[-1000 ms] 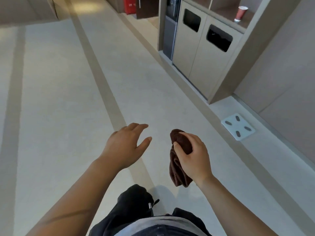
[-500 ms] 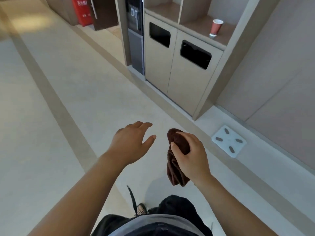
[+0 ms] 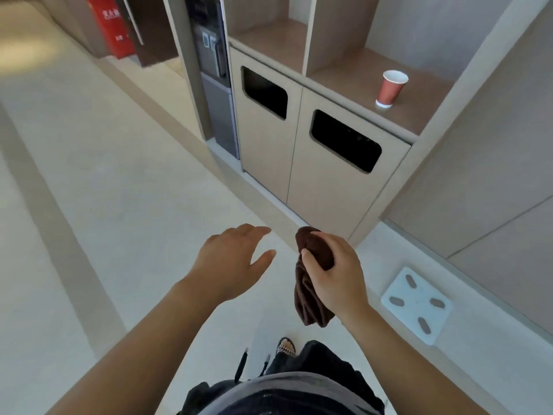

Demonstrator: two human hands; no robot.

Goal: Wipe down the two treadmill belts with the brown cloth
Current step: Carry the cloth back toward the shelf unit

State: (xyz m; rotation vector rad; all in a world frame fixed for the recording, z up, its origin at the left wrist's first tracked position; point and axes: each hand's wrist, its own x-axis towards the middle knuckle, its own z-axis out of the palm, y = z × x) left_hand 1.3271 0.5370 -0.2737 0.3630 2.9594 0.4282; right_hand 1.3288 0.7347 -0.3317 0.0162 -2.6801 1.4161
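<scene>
My right hand (image 3: 335,274) grips the brown cloth (image 3: 309,298), which is bunched up and hangs down below my fist. My left hand (image 3: 233,260) hovers just to the left of it, palm down, fingers spread and holding nothing. Both hands are held out in front of my waist above a pale floor. No treadmill or belt shows in the head view.
A beige cabinet with two dark bin openings (image 3: 344,142) stands ahead on the right, a red paper cup (image 3: 390,88) on its shelf. A water dispenser (image 3: 212,70) is left of it. A white bathroom scale (image 3: 417,304) lies on the floor by the wall. A red box (image 3: 112,25) stands far back.
The view has moved forward and turned right, so the cabinet, cup and scale are closer and larger. My hands keep the same pose, with the cloth still in the right one.
</scene>
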